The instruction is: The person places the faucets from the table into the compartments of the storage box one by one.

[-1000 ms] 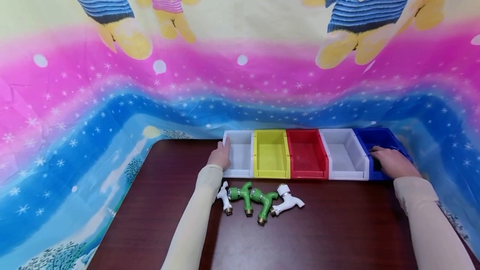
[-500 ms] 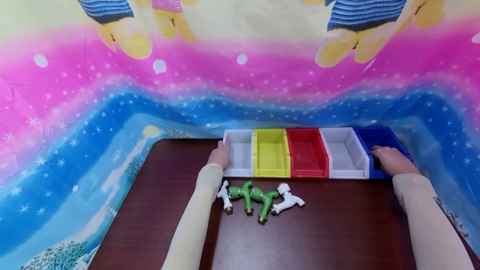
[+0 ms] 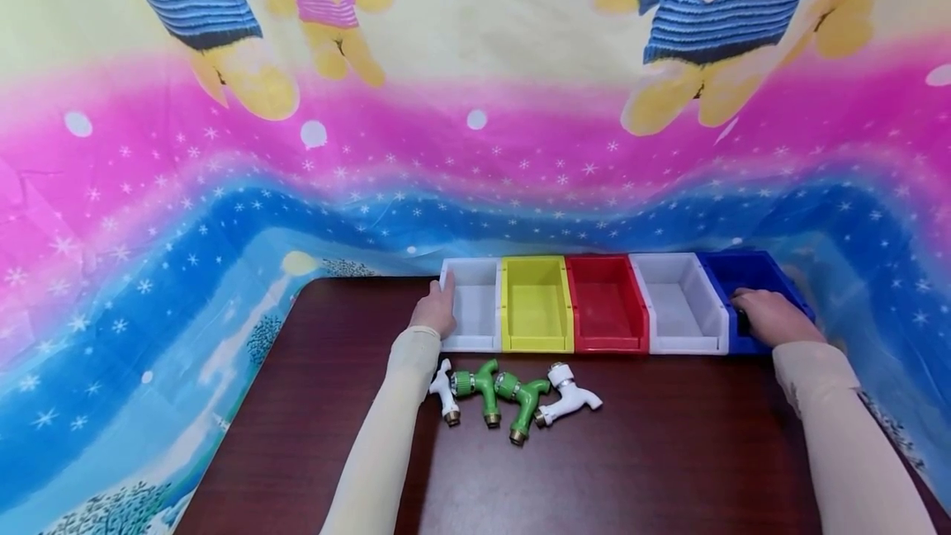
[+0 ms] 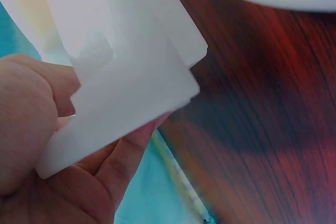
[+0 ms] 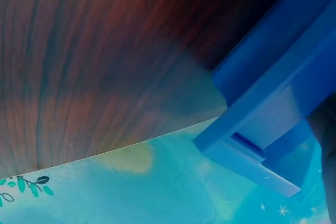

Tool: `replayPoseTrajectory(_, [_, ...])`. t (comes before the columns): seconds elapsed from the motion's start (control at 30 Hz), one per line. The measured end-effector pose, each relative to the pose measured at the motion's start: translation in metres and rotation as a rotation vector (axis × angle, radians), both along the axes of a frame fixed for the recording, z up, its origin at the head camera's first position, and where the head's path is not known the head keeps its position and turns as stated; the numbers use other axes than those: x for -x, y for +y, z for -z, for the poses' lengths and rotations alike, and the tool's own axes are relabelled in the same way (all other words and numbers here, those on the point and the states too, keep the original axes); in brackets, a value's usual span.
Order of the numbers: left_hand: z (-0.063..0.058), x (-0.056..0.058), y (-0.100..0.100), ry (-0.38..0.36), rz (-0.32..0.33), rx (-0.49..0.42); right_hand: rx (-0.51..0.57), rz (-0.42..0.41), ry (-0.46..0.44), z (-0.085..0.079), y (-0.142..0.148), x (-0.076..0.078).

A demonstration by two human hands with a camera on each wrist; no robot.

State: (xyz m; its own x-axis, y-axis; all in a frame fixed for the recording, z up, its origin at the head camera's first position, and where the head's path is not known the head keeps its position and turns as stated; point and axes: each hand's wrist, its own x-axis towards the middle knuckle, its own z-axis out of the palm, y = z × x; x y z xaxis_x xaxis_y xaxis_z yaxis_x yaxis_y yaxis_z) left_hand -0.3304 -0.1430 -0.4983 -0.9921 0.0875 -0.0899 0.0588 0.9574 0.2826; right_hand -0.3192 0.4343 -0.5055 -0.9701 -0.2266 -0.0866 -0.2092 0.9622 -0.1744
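Note:
At the left end of a row of bins, my left hand [image 3: 434, 310] grips the side wall of the left white bin [image 3: 475, 342]. The left wrist view shows this wall [image 4: 131, 87] between the thumb and the fingers [image 4: 123, 163]. My right hand [image 3: 780, 318] reaches into the blue bin [image 3: 754, 271], fingers bent. A small dark patch [image 3: 742, 317] shows beneath those fingers; whether they hold it is hidden. A dark shape [image 5: 326, 124] also appears beside the blue bin's wall [image 5: 273, 82] in the right wrist view, where the hand itself is not seen.
Between the end bins stand a yellow bin [image 3: 537, 344], a red bin [image 3: 611, 345] and another white bin [image 3: 689, 345]. Before them lie two green taps [image 3: 486, 386] and two white taps [image 3: 572, 399] on the brown table [image 3: 594, 477]. Patterned cloth [image 3: 475, 163] hangs behind.
The right hand's fingers look slightly more bent over the blue bin. The left hand, bins and taps keep their places; the whole view shifts a little.

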Motion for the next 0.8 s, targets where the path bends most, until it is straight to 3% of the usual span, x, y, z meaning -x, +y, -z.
replayPoseTrajectory(0.33, [0.001, -0.001, -0.003, 0.006, -0.013, -0.011, 0.047, 0.065, -0.125, -0.007, -0.010, -0.004])
replayPoseTrajectory(0.53, [0.001, -0.002, -0.002, 0.030, -0.008, -0.021, 0.133, 0.104, -0.161, -0.010, -0.006, -0.007])
replayPoseTrajectory(0.63, [0.001, -0.001, -0.001, 0.033, -0.005, -0.022, 0.147, 0.116, -0.118, -0.020, -0.003, -0.011])
replayPoseTrajectory(0.8, [0.003, 0.002, 0.000, 0.022, -0.006, -0.012, 0.180, 0.147, 0.068, -0.043, -0.013, -0.022])
